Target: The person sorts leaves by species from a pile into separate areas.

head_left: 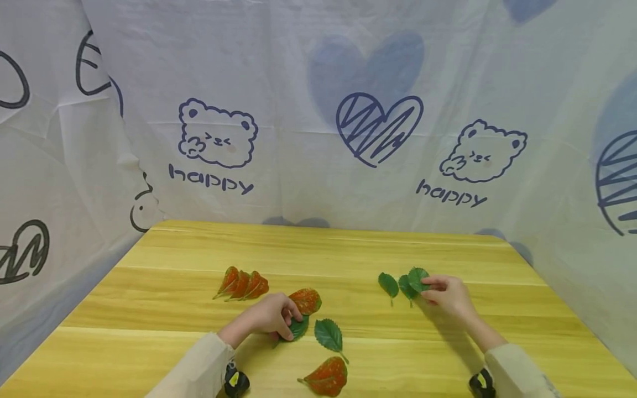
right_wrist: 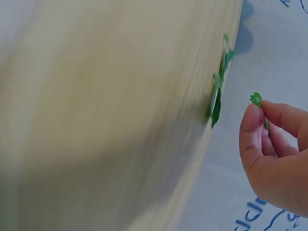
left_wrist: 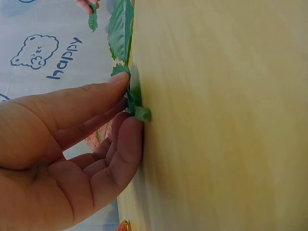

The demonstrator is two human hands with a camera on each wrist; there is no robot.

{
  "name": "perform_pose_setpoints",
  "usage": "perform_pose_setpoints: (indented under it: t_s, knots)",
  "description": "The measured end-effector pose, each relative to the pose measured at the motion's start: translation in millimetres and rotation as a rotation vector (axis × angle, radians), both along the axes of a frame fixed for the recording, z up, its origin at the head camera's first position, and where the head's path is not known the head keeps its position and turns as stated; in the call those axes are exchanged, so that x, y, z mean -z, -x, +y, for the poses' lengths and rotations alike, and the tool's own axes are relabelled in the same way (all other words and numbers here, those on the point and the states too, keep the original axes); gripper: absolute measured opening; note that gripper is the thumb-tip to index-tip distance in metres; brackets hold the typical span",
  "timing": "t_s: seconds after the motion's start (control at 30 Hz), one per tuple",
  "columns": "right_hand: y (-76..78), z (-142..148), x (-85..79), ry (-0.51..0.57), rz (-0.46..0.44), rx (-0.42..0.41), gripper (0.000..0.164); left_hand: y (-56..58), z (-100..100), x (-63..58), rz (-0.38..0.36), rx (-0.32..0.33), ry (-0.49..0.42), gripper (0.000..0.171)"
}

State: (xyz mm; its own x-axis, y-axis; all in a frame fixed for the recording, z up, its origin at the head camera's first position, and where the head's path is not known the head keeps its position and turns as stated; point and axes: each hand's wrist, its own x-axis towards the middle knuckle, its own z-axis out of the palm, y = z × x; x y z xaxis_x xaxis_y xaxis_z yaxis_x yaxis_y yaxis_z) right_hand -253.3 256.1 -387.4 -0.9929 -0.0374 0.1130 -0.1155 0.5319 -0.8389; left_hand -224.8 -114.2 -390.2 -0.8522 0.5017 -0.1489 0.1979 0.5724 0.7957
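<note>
My left hand (head_left: 273,318) pinches a green leaf (head_left: 299,328) by its edge, low against the wooden table. In the left wrist view, thumb and fingers close round that leaf (left_wrist: 132,98). Touching it from behind is a red-orange leaf (head_left: 307,301). Another green leaf (head_left: 328,334) lies just to the right, and a second red leaf (head_left: 325,378) nearer the front. Between thumb and fingertips, my right hand (head_left: 452,296) holds a green leaf (head_left: 418,279); the right wrist view shows it raised off the surface. Two green leaves (head_left: 388,284) lie beside it on the left.
Several red-orange leaves (head_left: 241,284) overlap in a row at the back left of the yellow wooden table (head_left: 328,254). A white printed cloth (head_left: 298,182) hangs behind the table and along its sides. Dark wrist devices (head_left: 236,381) sit at both sleeves.
</note>
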Motion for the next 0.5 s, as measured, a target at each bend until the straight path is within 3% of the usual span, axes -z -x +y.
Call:
perform_pose_setpoints:
  t_s: [0.17,0.5]
  knots:
    - [0.8,11.6,-0.5,0.021,-0.036,0.055,0.029,1.3,0.4,-0.8,-0.003,0.003,0.001,0.026]
    - [7.0,28.8,5.3,0.034,-0.162,0.053,0.03,0.4,1.1,-2.2,-0.002,0.003,0.005,0.025]
